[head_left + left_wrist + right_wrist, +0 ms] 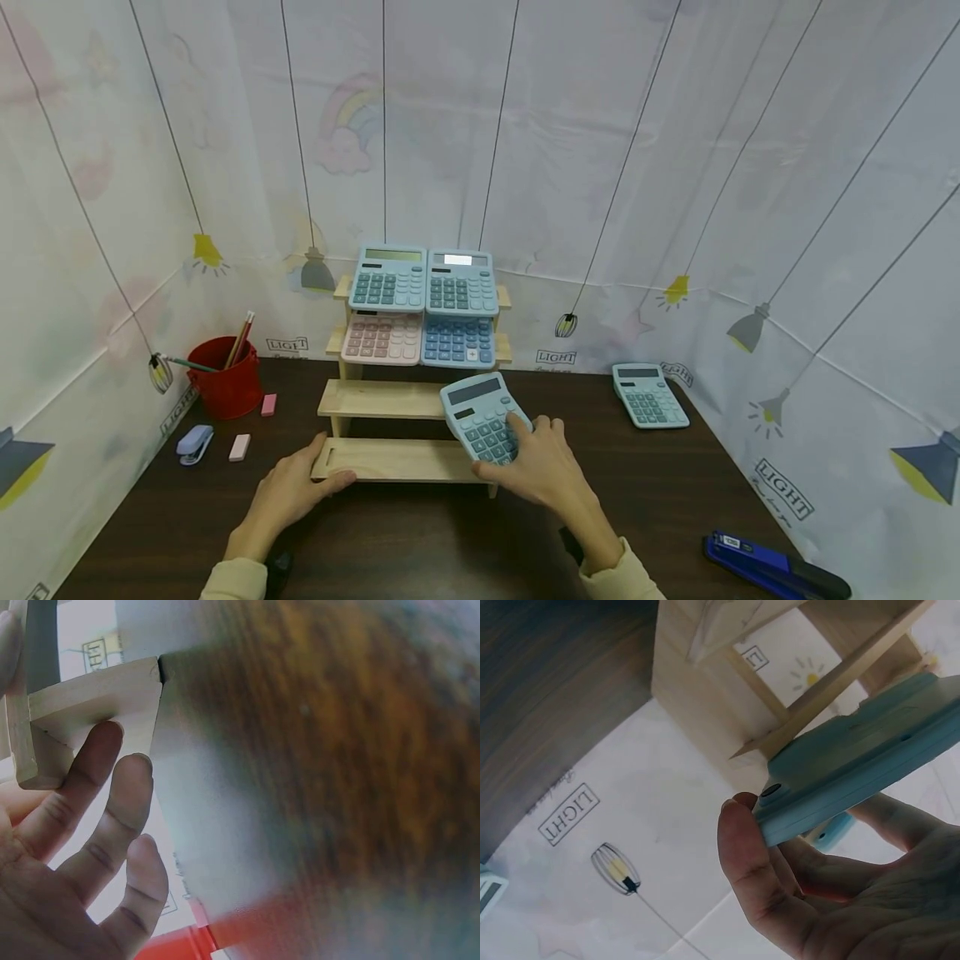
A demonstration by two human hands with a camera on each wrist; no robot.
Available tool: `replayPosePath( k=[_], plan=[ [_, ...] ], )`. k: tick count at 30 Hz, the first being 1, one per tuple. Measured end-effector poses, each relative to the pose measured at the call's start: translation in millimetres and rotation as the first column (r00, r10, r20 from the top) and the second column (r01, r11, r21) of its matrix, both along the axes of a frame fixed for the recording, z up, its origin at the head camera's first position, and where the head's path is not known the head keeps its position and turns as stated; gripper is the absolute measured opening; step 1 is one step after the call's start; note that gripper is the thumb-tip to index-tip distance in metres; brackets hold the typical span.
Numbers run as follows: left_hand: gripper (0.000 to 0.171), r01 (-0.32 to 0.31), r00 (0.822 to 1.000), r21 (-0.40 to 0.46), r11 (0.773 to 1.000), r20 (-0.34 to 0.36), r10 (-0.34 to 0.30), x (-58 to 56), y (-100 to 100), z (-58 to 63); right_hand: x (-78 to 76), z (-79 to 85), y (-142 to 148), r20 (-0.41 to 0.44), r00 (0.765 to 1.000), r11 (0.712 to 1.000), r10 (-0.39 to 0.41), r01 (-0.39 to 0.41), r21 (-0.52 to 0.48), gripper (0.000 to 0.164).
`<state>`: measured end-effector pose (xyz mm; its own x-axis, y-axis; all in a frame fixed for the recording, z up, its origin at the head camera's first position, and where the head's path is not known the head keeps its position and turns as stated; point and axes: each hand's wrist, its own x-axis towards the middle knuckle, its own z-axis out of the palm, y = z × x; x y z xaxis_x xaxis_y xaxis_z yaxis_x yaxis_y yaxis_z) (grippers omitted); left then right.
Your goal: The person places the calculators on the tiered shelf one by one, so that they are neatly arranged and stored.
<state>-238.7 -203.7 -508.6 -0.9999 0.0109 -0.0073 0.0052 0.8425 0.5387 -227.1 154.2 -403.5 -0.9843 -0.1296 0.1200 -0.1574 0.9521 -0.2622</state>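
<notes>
My right hand [547, 462] grips a light blue calculator [476, 410] by its lower right part. It is tilted and overlaps the right end of the lower tiers of a wooden stepped stand [401, 461] in the head view. In the right wrist view, fingers [742, 851] curl round the calculator's edge [855, 776], close beside the stand. My left hand [288, 492] holds the left end of the stand's bottom tier, with its thumb along the front edge. The left wrist view has fingertips [101, 739] against the wood of the stand.
Two light blue calculators [387, 279] fill the top tier; a pink calculator [382, 338] and a blue calculator [458, 341] stand below. Another calculator [649, 396] lies right. Around are a red bucket [227, 392] with pencils, small stapler [195, 444], erasers [239, 447] and large blue stapler [772, 568].
</notes>
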Motion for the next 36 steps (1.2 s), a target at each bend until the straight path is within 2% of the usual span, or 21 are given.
replayPosePath(
  k=[6, 14, 23, 29, 36],
  plan=[
    [0.112, 0.0, 1.0, -0.002, 1.0, -0.009, 0.0, 0.1, 0, -2.1, -7.1, -2.3, -8, -0.037, 0.999, 0.999, 0.028, -0.026, 0.045, 0.095],
    [0.111, 0.0, 1.0, 0.001, 1.0, -0.014, 0.0, -0.8, 2, -3.7, -23.0, -10.6, -16, -0.132, 0.99, 0.996, 0.052, -0.042, 0.079, 0.093],
    [0.112, -0.002, 1.0, 0.003, 1.0, -0.014, 0.002, -2.7, 1, -4.9, -33.1, -16.3, -35, -0.151, 0.988, 0.999, -0.028, 0.033, 0.027, 0.099],
    [0.113, 0.001, 1.0, 0.005, 1.0, 0.0, -0.001, -2.5, 2, -5.2, -35.0, -21.2, -46, -0.172, 0.984, 0.999, -0.048, 0.051, 0.012, 0.098],
    [0.112, -0.009, 1.0, 0.02, 1.0, -0.005, 0.009, 0.4, 0, -2.5, -33.2, -20.4, -50, -0.189, 0.982, 1.0, 0.006, -0.003, 0.018, 0.091]
  ],
)
